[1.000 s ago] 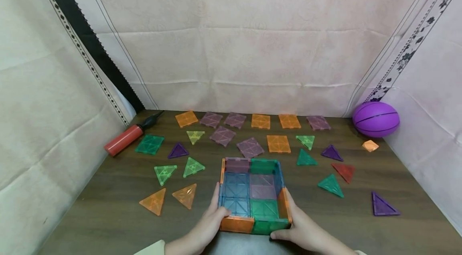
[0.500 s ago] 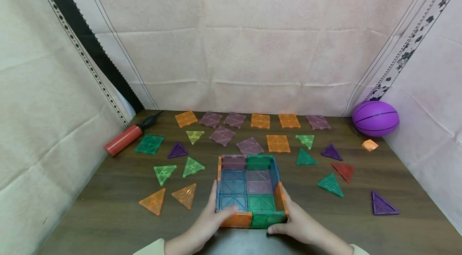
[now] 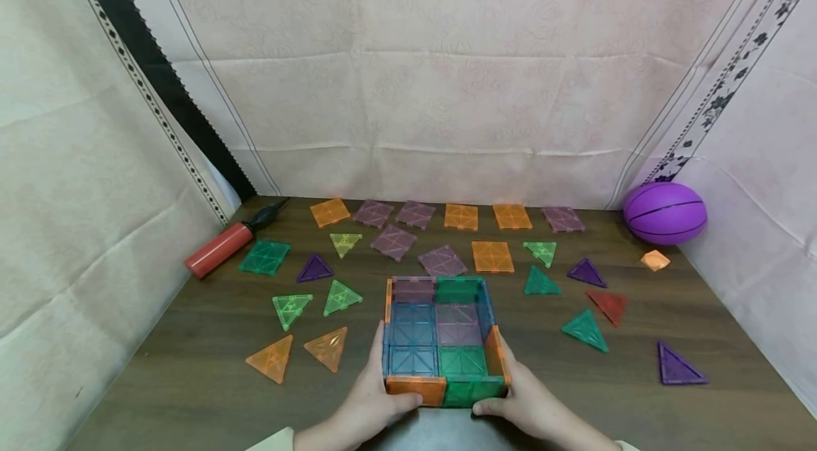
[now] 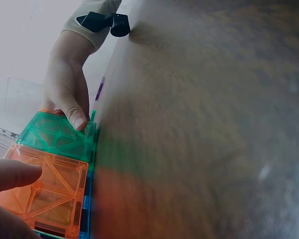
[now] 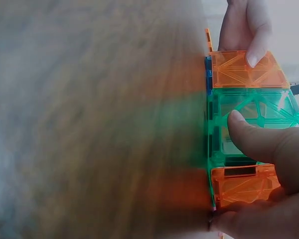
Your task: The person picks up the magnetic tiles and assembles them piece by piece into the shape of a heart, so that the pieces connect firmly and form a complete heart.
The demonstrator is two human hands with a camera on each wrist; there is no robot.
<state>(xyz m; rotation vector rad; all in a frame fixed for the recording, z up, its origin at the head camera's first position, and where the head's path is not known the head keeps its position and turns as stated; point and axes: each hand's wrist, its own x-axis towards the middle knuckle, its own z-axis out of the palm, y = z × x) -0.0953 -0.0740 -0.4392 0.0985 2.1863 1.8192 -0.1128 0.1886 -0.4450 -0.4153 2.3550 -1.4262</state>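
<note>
Left hand point(image 3: 373, 394) and right hand point(image 3: 526, 398) grip opposite sides of tile box point(image 3: 472, 391), front-middle of surface point(image 3: 191, 366); lifted or not, can't tell. Probably light, stiff, slick; could pop apart, so hold low.

The tile box point(image 3: 447, 343) has shifted slightly left and the left hand point(image 3: 373, 394) has lowered its thumb.

Fingers point(image 3: 377, 346) — partly hidden, wrist-view tabletop point(image 4: 204, 114) blurred
</note>
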